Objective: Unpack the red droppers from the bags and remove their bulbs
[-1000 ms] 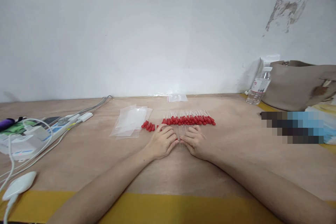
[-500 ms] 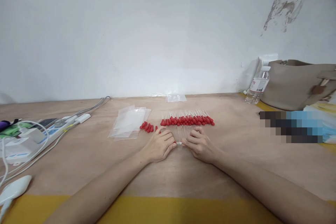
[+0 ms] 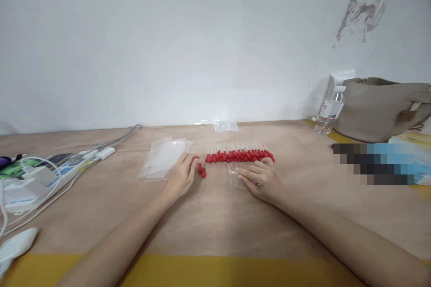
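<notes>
On the tabletop (image 3: 215,224), the hands are now parted: left hand (image 3: 182,175) has been moved onto the loose red caps (image 3: 201,170), right hand (image 3: 261,177) laid flat on the glass tubes (image 3: 233,175); grip unclear.

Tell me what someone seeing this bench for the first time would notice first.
The long row of red-capped droppers at the middle of the wooden table stands out most. The right hand rests on clear glass tubes just in front of it, while the left hand reaches among loose red caps beside a stack of clear plastic bags.
</notes>
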`<state>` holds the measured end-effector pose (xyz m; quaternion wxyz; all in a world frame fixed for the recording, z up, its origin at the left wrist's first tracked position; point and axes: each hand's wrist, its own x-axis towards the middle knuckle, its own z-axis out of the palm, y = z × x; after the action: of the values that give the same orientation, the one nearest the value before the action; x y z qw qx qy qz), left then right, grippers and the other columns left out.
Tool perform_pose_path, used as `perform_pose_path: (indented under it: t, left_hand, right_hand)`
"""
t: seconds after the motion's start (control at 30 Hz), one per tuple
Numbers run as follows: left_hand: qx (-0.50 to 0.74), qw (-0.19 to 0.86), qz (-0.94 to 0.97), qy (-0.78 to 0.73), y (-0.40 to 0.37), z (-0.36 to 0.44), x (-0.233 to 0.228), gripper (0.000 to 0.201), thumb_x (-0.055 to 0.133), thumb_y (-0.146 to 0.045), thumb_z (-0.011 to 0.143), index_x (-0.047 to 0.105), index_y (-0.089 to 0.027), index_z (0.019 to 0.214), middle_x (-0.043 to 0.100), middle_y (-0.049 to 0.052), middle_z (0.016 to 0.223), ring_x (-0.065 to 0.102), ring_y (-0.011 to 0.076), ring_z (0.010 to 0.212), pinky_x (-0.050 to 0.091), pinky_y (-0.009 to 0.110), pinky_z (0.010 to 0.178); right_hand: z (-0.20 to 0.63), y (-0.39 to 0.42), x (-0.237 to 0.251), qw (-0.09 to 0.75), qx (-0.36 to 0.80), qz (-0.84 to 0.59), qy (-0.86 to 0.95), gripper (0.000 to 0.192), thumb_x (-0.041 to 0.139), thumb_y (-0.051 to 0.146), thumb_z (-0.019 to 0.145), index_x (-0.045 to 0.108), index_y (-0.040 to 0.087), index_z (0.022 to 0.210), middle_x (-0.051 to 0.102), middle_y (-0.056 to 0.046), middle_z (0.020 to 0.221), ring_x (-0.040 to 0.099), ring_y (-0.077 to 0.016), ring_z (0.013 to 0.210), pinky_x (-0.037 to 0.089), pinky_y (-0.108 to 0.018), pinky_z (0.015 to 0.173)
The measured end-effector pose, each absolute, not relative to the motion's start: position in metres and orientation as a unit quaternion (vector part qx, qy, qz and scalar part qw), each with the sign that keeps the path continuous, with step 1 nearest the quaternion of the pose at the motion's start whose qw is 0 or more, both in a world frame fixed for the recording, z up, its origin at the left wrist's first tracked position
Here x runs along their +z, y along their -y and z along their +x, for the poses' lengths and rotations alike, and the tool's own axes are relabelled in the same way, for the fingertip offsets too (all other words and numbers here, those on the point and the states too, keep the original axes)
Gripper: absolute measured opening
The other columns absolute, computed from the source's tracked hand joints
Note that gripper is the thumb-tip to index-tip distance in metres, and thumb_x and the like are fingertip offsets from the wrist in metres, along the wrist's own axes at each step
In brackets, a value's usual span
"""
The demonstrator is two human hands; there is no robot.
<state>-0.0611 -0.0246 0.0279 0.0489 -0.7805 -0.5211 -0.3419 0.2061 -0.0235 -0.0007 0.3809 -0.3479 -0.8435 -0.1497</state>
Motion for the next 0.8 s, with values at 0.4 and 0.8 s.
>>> perform_pose_path:
  t: [0.4,0.8]
  left_hand:
    - [-0.353,0.059,-0.707,0.61,-0.013,-0.087,0.027,0.012,0.043,-0.025,0.077,0.054,-0.02,0.08,0.059,0.0,0.072,0.054,0.0137,0.062,0.041,0.025,0.061]
    - [-0.289,0.085,-0.78,0.549,-0.006,-0.084,0.023,0.034,0.034,-0.027,0.085,0.064,-0.021,0.07,0.064,0.002,0.071,0.056,0.0157,0.069,0.041,0.026,0.07]
  right_hand:
    - [0.166,0.013,0.015,0.315,-0.117,-0.399,0.853,0.02,0.042,0.02,0.083,0.062,0.019,0.083,0.064,-0.003,0.076,0.05,-0.0155,0.075,0.024,-0.032,0.073]
    - [0.151,0.022,0.012,0.254,-0.067,-0.418,0.87,0.019,0.054,0.036,0.076,0.059,0.018,0.073,0.059,-0.003,0.076,0.046,-0.0162,0.077,0.022,-0.033,0.071]
